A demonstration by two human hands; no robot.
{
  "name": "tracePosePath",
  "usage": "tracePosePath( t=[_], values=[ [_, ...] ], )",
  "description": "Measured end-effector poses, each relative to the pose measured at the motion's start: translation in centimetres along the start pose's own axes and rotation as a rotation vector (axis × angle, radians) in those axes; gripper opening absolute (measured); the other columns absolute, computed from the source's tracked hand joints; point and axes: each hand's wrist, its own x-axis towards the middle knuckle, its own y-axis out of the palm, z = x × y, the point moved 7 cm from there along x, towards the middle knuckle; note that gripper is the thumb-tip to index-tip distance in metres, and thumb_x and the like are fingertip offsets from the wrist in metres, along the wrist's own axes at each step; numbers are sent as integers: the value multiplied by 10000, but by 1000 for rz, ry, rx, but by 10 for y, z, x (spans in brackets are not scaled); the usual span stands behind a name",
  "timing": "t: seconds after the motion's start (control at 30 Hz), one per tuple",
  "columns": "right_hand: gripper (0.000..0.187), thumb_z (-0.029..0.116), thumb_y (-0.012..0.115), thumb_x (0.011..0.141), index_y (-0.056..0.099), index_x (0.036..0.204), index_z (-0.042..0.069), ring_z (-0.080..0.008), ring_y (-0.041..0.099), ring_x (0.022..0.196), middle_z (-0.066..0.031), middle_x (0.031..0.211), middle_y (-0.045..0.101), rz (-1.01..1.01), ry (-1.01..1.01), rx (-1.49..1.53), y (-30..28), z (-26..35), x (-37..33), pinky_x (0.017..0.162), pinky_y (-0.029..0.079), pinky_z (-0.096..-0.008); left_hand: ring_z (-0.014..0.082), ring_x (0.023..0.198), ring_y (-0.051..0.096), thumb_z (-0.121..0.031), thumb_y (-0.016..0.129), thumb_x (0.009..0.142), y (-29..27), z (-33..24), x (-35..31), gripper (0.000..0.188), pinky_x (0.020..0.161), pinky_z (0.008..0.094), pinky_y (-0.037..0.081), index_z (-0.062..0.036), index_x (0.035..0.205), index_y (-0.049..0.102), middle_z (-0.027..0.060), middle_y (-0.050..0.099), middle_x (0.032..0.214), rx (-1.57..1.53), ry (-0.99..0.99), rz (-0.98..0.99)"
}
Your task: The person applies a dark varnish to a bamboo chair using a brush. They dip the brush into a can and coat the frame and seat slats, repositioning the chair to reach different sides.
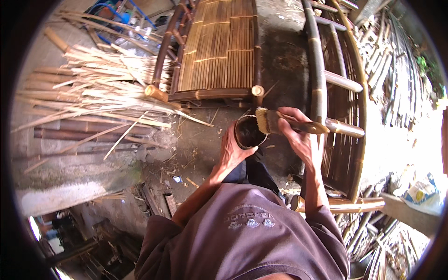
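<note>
My left hand (pixel 227 151) is wrapped round a small round pot (pixel 246 121) in front of my body. Its inside looks dark; how full it is I cannot tell. In my right hand (pixel 298 137) is a wide, flat paintbrush (pixel 272 122) with pale bristles and a brown handle. The handle points right, and the bristles are at the pot's right rim; whether they touch it is unclear. Just beyond both hands stands a bamboo bench (pixel 217 51) with a glossy slatted top and dark brown poles.
Another dark bamboo frame (pixel 317 70) with rungs and slats stands close on my right. Pale split bamboo strips (pixel 102 84) lie heaped on the left, beside thicker poles. More bamboo pieces (pixel 396 65) are piled at the far right. Scraps litter the dirt floor (pixel 200 140).
</note>
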Motion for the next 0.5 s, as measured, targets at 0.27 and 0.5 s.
tracePosePath(
  t=[0.27, 0.5],
  values=[
    [253, 106, 669, 867, 634, 1109, 40, -193, 711, 892, -145, 946, 724, -11, -100, -315, 14, -13, 82, 749, 564, -285, 378, 1171, 509, -216, 862, 566, 14, -21, 96, 947, 990, 468, 420, -27, 1342, 355, 201, 514, 1257, 199, 267, -48],
    [252, 144, 648, 854, 640, 1086, 46, -306, 703, 839, -198, 865, 698, -117, -32, -462, 24, -30, 147, 698, 562, -347, 359, 1254, 433, -200, 870, 535, 9, -10, 168, 1010, 1070, 474, 331, -34, 1375, 334, 180, 463, 1322, 214, 320, 90]
  ],
)
